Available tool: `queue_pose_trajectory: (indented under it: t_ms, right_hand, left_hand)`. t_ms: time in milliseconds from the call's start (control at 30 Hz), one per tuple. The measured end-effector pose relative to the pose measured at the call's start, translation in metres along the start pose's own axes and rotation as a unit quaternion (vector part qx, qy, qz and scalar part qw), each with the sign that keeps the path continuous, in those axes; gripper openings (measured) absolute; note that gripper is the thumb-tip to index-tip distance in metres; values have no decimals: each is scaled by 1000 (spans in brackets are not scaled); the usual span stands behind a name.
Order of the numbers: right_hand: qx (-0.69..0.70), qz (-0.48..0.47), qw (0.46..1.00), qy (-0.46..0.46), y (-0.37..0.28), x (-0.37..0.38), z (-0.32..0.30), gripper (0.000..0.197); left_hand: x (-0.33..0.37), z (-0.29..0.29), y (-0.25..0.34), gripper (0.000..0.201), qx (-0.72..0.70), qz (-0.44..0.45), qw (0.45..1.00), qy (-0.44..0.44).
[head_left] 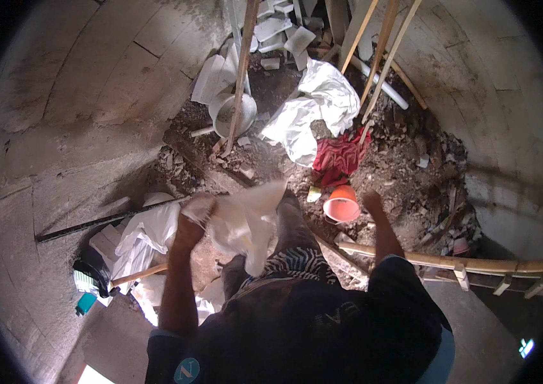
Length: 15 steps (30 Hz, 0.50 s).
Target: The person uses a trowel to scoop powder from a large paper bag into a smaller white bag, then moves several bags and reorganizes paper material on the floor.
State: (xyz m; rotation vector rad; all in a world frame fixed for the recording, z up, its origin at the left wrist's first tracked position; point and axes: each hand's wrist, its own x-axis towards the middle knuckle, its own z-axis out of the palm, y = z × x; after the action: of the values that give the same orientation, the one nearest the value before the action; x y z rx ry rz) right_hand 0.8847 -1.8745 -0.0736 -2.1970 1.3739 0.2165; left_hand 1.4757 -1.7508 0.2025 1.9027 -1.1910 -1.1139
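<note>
My left hand (198,216) is closed on the upper edge of a pale, limp sack (244,221), which hangs out to the right in front of my legs and is slightly blurred. Off to the right, my right hand (372,202) is held over the rubble beside an orange bucket (342,205), apart from it. Its fingers are too small and dark to make out. The bucket lies tipped, its mouth facing me. Just beyond it is a crumpled red cloth (339,158), and past that a large white sheet (323,96) lies spread on the dirt.
A white bucket (233,116) stands near a leaning plank (244,77) and broken white slabs (273,29). Long wooden poles (380,57) lean at the back. A wooden ladder (476,262) lies to the right. White bags (146,233) and a teal container (86,303) are at the left.
</note>
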Motion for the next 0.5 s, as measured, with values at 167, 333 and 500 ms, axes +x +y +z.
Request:
queue_pose_trajectory:
  t_ms: [167,333,500]
  right_hand:
    - [-225,200,897,-323,68,-242,-22,23]
    - [-51,317,896,-307,12,-286,24,32]
    - [-1,20,969,-247,-95,-95,59,42]
  left_hand:
    - [66,-81,82,31,156,-25,987,2]
    - [142,-55,174,46,41,237,971,16]
    - [200,16,254,32,-3,358,933,45]
